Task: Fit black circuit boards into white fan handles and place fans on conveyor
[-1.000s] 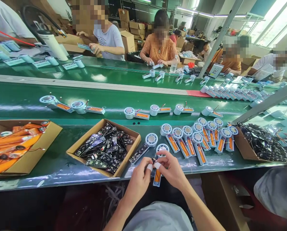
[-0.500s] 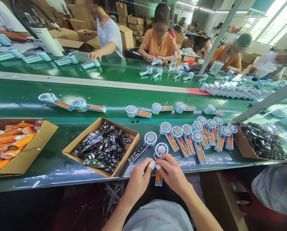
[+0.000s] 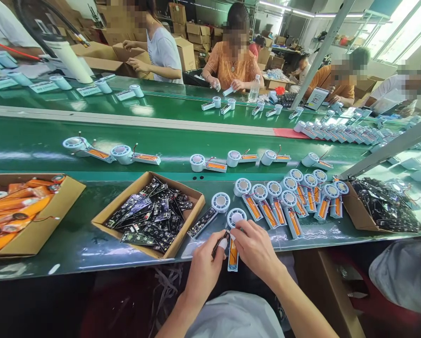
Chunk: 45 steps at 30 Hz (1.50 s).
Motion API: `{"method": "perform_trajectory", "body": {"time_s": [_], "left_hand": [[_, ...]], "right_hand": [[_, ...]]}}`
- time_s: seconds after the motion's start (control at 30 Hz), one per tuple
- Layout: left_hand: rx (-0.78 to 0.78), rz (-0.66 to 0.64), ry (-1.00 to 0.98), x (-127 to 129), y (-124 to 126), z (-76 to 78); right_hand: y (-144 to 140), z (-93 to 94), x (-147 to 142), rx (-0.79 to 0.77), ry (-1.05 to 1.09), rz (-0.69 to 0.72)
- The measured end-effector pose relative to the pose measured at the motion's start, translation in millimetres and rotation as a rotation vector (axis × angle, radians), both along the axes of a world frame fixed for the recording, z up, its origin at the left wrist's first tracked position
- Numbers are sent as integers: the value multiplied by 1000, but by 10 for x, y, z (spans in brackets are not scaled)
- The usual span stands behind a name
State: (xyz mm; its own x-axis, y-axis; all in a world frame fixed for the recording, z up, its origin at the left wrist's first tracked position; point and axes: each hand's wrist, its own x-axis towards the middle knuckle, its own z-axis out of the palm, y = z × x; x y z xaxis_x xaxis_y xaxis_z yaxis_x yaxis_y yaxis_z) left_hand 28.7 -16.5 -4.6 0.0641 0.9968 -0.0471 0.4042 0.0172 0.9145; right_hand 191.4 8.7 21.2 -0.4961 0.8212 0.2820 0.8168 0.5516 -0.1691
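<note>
Small handheld fan half-shell [image 3: 233, 234], white round head, orange battery in its open handle, held over the bench's near edge, thin dark circuit strip [image 3: 220, 243] tilted against it

Left hand [image 3: 205, 267] and right hand [image 3: 256, 251] close together, fingers pinched (fingertips taped white), forearms converging

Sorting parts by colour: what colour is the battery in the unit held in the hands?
Orange, inside the white unit; the head view shows it.
</note>
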Motion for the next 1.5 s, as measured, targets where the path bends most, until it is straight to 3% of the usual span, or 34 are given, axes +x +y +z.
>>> {"method": "perform_trajectory", "body": {"time_s": [0.23, 0.53, 0.7, 0.83, 0.97, 1.23, 1.37, 1.5], "left_hand": [[6, -18, -61, -37, 22, -35], [13, -187, -149, -218, 208, -42], [-21, -167, -65, -239, 205, 2], [-59, -137, -14, -210, 114, 20], [-89, -136, -2, -139, 44, 12], [-14, -168, 28, -72, 17, 3], [76, -195, 165, -91, 2, -34], [206, -251, 521, -117, -40, -59]], "right_hand": [[-20, -74, -18, 4, 46, -33], [74, -148, 23, -258, 473, -4], [70, -98, 175, -379, 649, 27], [-36, -73, 363, -401, 565, 90], [-118, -185, 348, -349, 456, 160], [-137, -329, 221, -341, 596, 183], [-115, -372, 183, -436, 884, 88], [-72, -363, 111, -705, 1259, -211]]}}
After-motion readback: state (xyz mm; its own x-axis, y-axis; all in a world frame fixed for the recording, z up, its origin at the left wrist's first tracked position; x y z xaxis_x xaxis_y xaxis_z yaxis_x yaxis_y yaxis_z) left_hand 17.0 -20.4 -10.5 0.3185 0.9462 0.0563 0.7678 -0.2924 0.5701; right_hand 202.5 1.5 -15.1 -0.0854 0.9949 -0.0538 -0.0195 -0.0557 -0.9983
